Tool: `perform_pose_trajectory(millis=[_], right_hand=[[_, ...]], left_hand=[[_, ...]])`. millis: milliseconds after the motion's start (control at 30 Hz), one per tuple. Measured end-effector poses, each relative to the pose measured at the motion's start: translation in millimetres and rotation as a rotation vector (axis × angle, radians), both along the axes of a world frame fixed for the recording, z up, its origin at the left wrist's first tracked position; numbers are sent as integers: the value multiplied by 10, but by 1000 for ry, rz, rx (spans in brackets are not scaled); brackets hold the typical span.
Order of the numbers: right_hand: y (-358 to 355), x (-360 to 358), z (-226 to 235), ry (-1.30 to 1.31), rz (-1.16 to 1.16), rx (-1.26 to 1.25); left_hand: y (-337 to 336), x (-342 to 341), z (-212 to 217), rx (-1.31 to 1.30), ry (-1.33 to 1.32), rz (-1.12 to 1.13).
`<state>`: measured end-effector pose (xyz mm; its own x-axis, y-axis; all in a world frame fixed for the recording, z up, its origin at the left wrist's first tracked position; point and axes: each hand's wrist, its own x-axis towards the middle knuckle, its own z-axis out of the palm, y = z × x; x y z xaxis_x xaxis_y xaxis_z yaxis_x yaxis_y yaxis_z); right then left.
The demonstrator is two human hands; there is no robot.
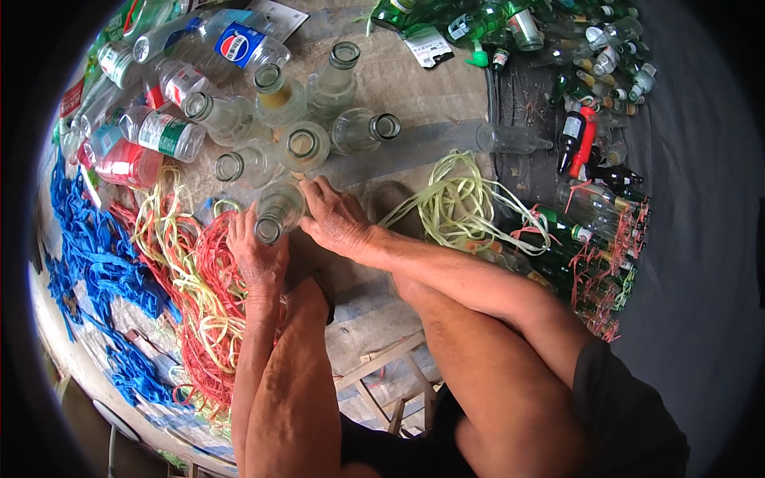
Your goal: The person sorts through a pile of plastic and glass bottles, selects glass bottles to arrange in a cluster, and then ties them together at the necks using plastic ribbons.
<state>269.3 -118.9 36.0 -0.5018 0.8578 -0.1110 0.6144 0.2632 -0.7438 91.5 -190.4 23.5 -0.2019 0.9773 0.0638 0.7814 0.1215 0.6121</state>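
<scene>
Several clear glass bottles [328, 84] stand upright in a group in front of me. The nearest clear bottle [280, 205] is between my hands, its open mouth tilted toward me. My left hand [256, 253] is wrapped against its left side, with the fingertips partly hidden. At its right side is my right hand [339, 219], its fingers curled by the lower part of the bottle and another clear bottle [305, 145] just beyond. Whatever those right fingers pinch is hidden.
Plastic bottles [171, 131] pile up at far left. Blue strips [103, 255] and red and yellow cords [211, 295] lie on the left. Pale yellow cord [458, 199] is heaped at right, near green glass bottles [570, 227]. A loose clear bottle [514, 139] lies sideways.
</scene>
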Motion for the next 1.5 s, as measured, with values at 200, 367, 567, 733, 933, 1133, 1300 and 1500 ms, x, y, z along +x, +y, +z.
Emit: perform_pose_trajectory(millis=[200, 367, 567, 733, 933, 1133, 1300, 1500], right_hand=[[-27, -62, -134, 62, 6, -16], [-10, -86, -208, 85, 2, 12], [24, -78, -179, 70, 40, 7], [146, 349, -360, -210, 253, 17], [802, 1332, 309, -210, 87, -934], [1116, 2830, 452, -244, -851, -682], [1264, 3491, 110, -24, -1314, -636], [1526, 3819, -357, 289, -1464, -846]], left_hand=[[-5, -3, 6, 13, 21, 12], [10, 32, 32, 13, 2, 40], [-7, -15, -34, 7, 27, 32], [83, 108, 1, 6, -39, 18], [1, -14, -20, 1, -21, 46], [-4, 21, -7, -38, -48, 45], [-28, 1, -27, -45, -8, 43], [2, 42, -5, -32, -13, 33]])
